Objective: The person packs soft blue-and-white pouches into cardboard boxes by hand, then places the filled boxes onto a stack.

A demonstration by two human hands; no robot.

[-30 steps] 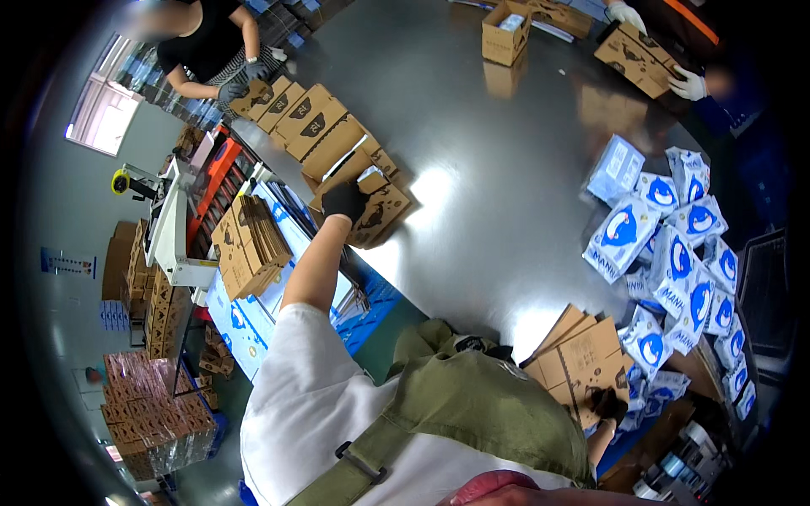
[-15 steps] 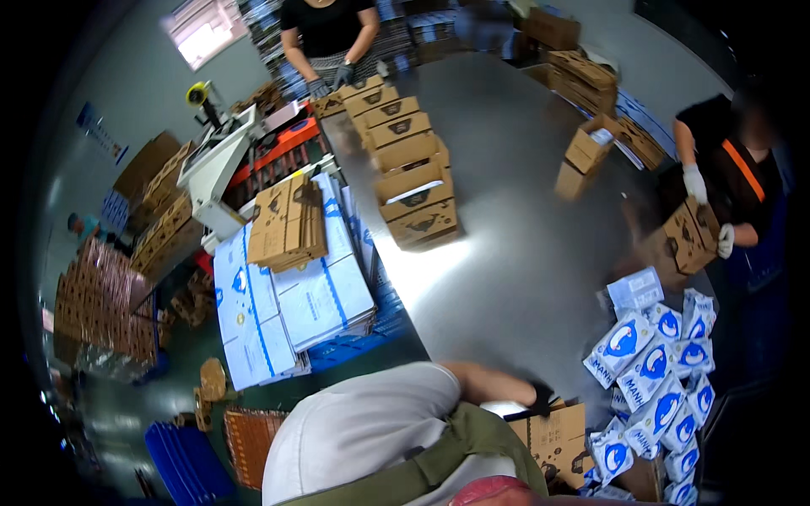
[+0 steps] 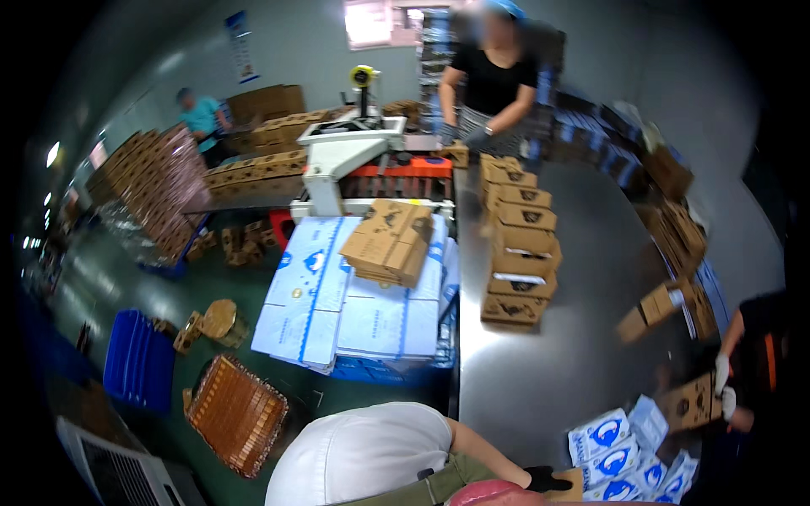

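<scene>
My left arm, in a white sleeve with an olive strap beside it, reaches right along the near table edge. My left hand [image 3: 547, 480], in a black glove, is closed over the edge of a brown cardboard box [image 3: 570, 486]. Most of that box is cut off by the lower edge of the view. Right beside it lies a pile of white pouches with blue whale pictures [image 3: 609, 460]. My right hand is out of view.
The metal table [image 3: 574, 337] carries a row of open cardboard boxes [image 3: 521, 278]. Left are flattened cartons [image 3: 388, 240] on white-blue sheets [image 3: 304, 295] and a taping machine [image 3: 337, 160]. One co-worker stands at the far end; another, at right, holds a box [image 3: 692, 403] in white gloves.
My view has swung left, so the table and box row appear further right and the pouches lower. My left hand stays at the box, which now shows less.
</scene>
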